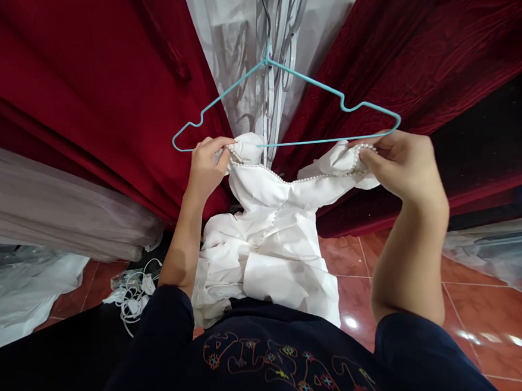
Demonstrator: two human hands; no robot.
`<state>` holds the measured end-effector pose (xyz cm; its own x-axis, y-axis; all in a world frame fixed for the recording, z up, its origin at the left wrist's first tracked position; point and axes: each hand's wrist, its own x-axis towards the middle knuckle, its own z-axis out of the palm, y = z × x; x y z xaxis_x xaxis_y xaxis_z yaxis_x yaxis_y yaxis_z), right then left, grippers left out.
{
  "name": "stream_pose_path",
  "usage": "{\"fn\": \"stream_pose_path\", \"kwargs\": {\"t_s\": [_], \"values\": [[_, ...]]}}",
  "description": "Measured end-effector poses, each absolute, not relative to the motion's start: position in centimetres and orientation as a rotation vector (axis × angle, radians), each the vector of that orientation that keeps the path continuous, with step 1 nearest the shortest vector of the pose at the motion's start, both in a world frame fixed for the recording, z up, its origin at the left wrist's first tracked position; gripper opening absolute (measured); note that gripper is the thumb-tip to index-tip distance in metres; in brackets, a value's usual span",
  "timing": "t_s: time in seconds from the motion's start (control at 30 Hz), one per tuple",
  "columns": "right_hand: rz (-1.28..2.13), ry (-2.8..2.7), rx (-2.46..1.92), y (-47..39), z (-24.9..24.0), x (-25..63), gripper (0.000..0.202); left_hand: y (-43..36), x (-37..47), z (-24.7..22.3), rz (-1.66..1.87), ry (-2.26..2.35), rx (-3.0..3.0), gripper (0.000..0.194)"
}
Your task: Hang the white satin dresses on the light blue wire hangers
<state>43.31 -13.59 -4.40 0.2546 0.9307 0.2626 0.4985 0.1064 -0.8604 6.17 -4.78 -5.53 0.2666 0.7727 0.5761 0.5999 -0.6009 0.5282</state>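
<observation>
A white dress with a line of pearl-like beads along its neckline spreads out in front of my body. My left hand pinches the beaded edge at the dress's left shoulder part. On the other side, my right hand grips the beaded right shoulder part between thumb and fingers. A light blue hanger hangs just above the neckline, its lower bar running close to both hands. Whether my right fingers also touch the bar is hard to tell.
Dark red curtains hang on both sides. White hangers hang behind the blue one. At the lower left, white cables lie by a black surface. Pale sheer fabric reaches the red tiled floor.
</observation>
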Motion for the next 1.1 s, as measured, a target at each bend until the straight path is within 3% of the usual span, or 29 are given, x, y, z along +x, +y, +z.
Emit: {"fn": "stream_pose_path", "kwargs": {"t_s": [0.13,0.33,0.43,0.67,0.77,0.9,1.1], "values": [[0.649,-1.682,-1.705,-15.5,-2.5,43.5,0.015,-4.9,6.6,-5.9,1.276,1.258,2.324,0.021],[0.298,-1.662,-1.142,-12.9,-3.6,38.1,0.018,-4.8,7.3,-6.2,1.242,1.166,2.337,0.021],[0.229,-1.651,-1.116,-10.4,-5.5,35.9,0.021,-4.7,7.2,-6.4,1.255,1.135,2.373,0.02],[0.187,-1.579,-1.153,-8.6,-8.0,34.7,0.028,-7.4,7.4,-10.1,1.868,1.046,2.094,0.016],[0.211,-1.592,-1.156,-8.7,-7.8,35.0,0.028,-8.5,6.4,-12.8,1.827,1.171,1.675,0.017],[0.221,-1.613,-1.186,-9.1,-7.3,35.7,0.027,-7.2,3.0,-14.1,1.755,1.384,1.168,0.03],[0.241,-1.648,-1.214,-9.7,-7.0,35.8,0.025,-1.5,-2.1,-9.8,1.887,1.576,1.297,0.048]]}}
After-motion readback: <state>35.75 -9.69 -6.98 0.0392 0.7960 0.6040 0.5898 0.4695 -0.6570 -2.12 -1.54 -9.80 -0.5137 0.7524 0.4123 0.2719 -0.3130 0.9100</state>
